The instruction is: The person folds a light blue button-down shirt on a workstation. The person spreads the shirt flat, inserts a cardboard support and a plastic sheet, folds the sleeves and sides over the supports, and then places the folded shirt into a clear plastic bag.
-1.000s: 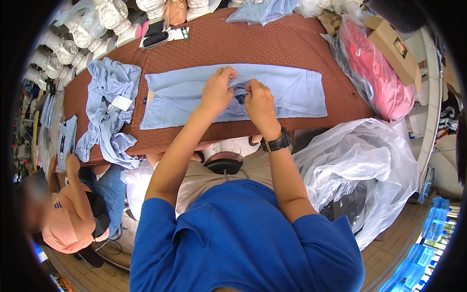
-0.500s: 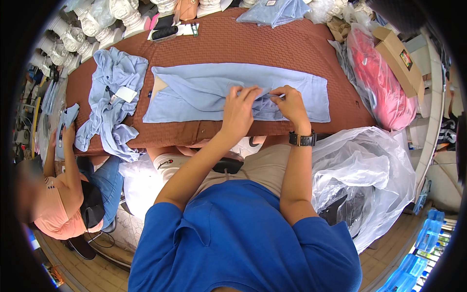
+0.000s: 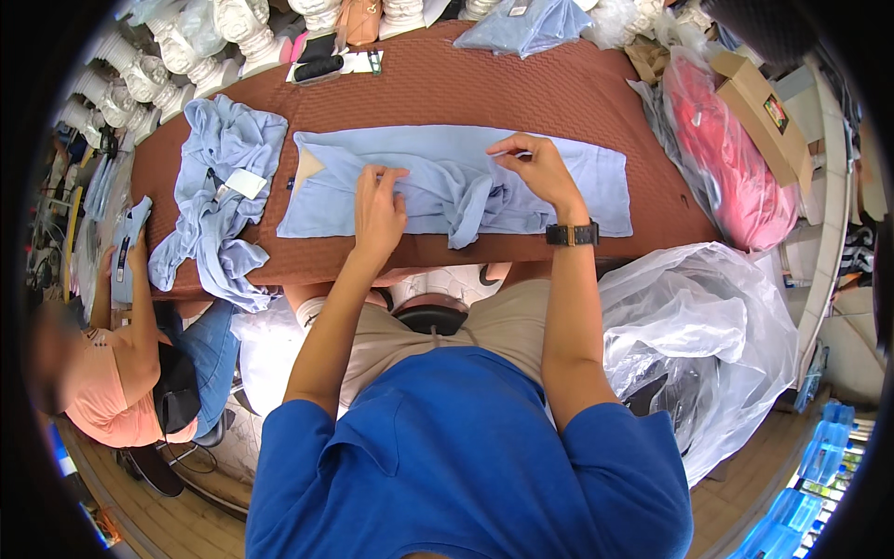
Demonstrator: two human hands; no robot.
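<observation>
A light blue garment (image 3: 549, 205), seemingly a shirt folded into a long strip, lies crosswise in front of me. Its middle is bunched, with a sleeve-like fold hanging toward the near edge, and a beige piece (image 3: 307, 166) shows at its left end. My left hand (image 3: 380, 210) is over the left half of the cloth, fingers loosely apart and nothing visible in them. Above the right half hovers my right hand (image 3: 542, 172), a dark watch on its wrist. Its thumb and bent fingers are slightly apart, and I see no cloth between them.
A crumpled blue garment with a white tag (image 3: 244, 183) lies left on the brown-covered table (image 3: 419, 84). Bagged blue clothing (image 3: 521, 26) and a black spool (image 3: 318, 67) sit at the back. Bagged pink clothing (image 3: 703, 140) is right; clear plastic (image 3: 689, 317) hangs below. A co-worker (image 3: 126, 373) handles cloth at left.
My hands have moved apart from the garment's bunched middle. The left one went left; the right one rose slightly away from me. The bunched fold now hangs nearer the front edge.
</observation>
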